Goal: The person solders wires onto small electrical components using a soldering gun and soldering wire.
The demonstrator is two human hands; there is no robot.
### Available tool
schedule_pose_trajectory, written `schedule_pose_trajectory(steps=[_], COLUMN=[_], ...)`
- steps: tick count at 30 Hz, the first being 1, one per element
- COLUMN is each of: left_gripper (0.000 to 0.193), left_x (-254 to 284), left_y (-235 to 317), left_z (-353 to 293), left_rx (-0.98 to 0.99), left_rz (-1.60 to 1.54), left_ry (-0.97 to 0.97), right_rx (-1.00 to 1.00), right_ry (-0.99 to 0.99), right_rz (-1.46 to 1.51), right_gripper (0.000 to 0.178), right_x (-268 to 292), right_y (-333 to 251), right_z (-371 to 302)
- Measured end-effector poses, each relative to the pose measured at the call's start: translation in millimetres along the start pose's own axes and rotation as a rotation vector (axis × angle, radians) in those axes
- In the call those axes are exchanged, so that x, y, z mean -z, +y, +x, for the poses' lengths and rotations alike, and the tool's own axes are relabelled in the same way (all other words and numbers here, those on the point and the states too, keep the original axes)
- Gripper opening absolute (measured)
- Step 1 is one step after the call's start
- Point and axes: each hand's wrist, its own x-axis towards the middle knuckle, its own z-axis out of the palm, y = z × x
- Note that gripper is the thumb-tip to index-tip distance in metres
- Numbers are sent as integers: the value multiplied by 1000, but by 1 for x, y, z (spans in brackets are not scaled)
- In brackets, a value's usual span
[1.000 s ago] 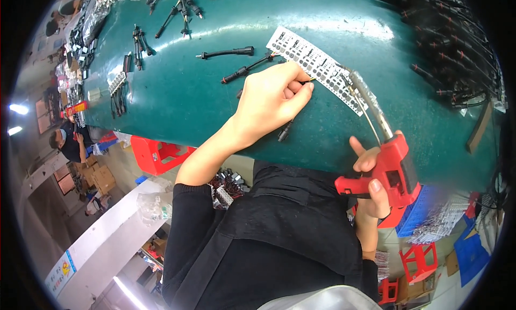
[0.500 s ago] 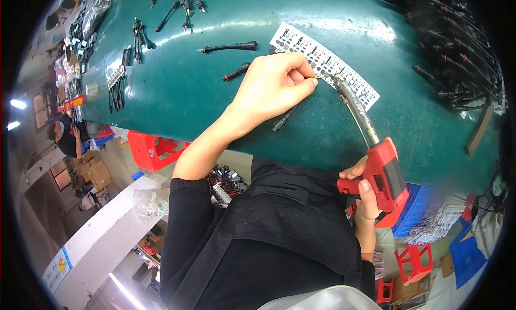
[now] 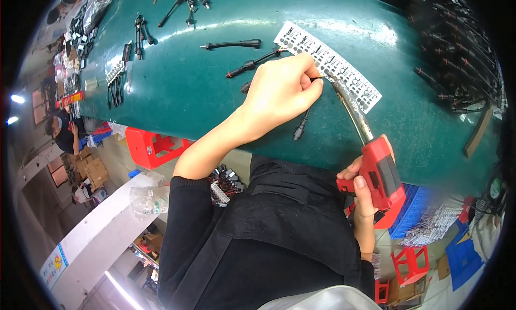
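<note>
My left hand [image 3: 282, 92] is closed in a pinch on the thin wire end of a black cable, held at the near edge of a white circuit board panel [image 3: 357, 83]. The cable's connector end [image 3: 300, 130] hangs below that hand. My right hand [image 3: 364, 194] grips a red soldering gun [image 3: 382, 167] whose long metal tip reaches the panel beside the left fingertips. Whether tip and wire touch is too small to tell. Another black cable [image 3: 250, 65] runs from the panel's left part, partly behind my left hand. A loose black cable [image 3: 232, 44] lies farther back.
Bundled black cables [image 3: 457, 57] lie at the right, by a wooden strip [image 3: 478, 133]. More cables [image 3: 183, 6] lie at the back left of the green table [image 3: 177, 84]. A red stool [image 3: 142, 148] stands beyond the near edge. Another person [image 3: 65, 132] sits far left.
My left hand has shifted slightly right, and the hanging connector has swung right. The cable left of the panel shows more. The soldering gun has moved slightly up and left.
</note>
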Motion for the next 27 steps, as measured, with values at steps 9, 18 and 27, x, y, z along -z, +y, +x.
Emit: schedule_pose_trajectory(steps=[9,18,27], left_gripper=[14,14,20], left_x=[-3,8,12], left_y=[-1,1,0], left_z=[-2,2,-15], left_rx=[-41,26,-337], left_rz=[44,13,378], left_ry=[37,-55,114], right_rx=[7,10,267], right_ry=[-18,39,76], right_rz=[-55,6,174], right_gripper=[75,76,85], right_x=[4,0,6], right_y=[4,1,-5], right_z=[-1,-3,17])
